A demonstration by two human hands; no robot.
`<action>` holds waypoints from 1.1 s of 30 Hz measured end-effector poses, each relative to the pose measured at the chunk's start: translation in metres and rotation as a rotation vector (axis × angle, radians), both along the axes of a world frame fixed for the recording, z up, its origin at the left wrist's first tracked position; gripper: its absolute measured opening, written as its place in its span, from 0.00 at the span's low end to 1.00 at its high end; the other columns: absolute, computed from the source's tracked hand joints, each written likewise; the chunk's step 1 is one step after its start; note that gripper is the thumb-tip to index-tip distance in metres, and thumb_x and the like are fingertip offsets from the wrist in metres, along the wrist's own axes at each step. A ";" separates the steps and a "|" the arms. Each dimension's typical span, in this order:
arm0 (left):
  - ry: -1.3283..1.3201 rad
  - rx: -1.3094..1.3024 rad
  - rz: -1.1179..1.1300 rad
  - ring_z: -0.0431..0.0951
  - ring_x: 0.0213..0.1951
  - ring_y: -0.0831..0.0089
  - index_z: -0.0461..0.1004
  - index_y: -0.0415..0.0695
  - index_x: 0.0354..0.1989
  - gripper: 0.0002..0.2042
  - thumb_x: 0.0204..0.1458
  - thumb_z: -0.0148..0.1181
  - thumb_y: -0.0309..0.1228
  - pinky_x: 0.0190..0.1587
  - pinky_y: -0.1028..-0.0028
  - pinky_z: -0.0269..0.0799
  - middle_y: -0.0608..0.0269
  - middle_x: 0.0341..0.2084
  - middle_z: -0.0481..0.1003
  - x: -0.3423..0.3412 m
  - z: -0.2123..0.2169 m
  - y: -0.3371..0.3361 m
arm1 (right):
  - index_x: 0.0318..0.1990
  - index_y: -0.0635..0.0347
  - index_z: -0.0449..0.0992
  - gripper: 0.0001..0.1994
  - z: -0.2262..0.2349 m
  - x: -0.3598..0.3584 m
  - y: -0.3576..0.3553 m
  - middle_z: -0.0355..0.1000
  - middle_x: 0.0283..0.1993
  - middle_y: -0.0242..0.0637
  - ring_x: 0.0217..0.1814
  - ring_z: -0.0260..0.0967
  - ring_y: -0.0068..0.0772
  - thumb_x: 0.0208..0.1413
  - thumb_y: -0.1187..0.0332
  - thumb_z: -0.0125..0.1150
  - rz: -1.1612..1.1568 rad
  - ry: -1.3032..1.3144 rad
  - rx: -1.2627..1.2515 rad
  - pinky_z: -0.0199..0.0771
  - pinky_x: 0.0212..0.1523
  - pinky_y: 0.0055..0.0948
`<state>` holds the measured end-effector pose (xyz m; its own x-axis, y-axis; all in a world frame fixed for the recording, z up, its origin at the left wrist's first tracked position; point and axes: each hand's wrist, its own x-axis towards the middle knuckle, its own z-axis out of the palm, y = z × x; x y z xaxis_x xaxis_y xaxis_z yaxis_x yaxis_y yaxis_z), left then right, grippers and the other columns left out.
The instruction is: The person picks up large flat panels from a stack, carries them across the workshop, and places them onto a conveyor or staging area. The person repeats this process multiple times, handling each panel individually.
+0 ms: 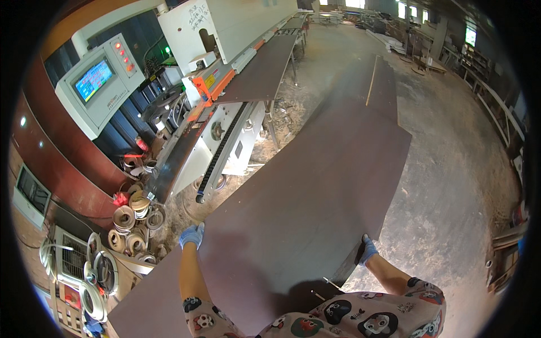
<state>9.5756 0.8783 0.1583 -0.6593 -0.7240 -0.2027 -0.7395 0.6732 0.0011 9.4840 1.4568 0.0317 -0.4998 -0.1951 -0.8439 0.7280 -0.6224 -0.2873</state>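
Observation:
A large, flat, dark brown panel [293,208] stretches in front of me from below my body toward the far right. My left hand [192,236], in a light blue glove, grips its left edge. At the right edge my right hand [368,250], gloved in blue with dark fingers, is wrapped around the board's side. Both arms reach down, spread apart. The fingertips beneath the panel are hidden. Close to my body, two thin pale pieces [327,288] show at the panel's edge near my printed shirt.
A long white and orange machine [217,84] with a brown board [262,70] on its bed stands ahead left. Its control box [101,84] has a lit screen. Tape rolls [135,219] crowd the left floor. A yellow strip [372,81] lies on dark board farther off.

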 end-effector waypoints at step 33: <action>0.074 -0.097 0.502 0.70 0.52 0.53 0.71 0.46 0.50 0.32 0.54 0.36 0.60 0.55 0.62 0.63 0.50 0.48 0.71 0.436 0.029 -0.197 | 0.55 0.51 0.68 0.29 0.045 0.153 -0.317 0.64 0.60 0.34 0.61 0.58 0.40 0.50 0.43 0.56 0.458 0.135 0.150 0.46 0.63 0.48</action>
<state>10.0117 0.6812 0.1869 -0.2361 -0.9680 -0.0849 -0.9717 0.2351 0.0211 9.6369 1.1394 0.0766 -0.4976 -0.3015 -0.8133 0.8672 -0.1924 -0.4593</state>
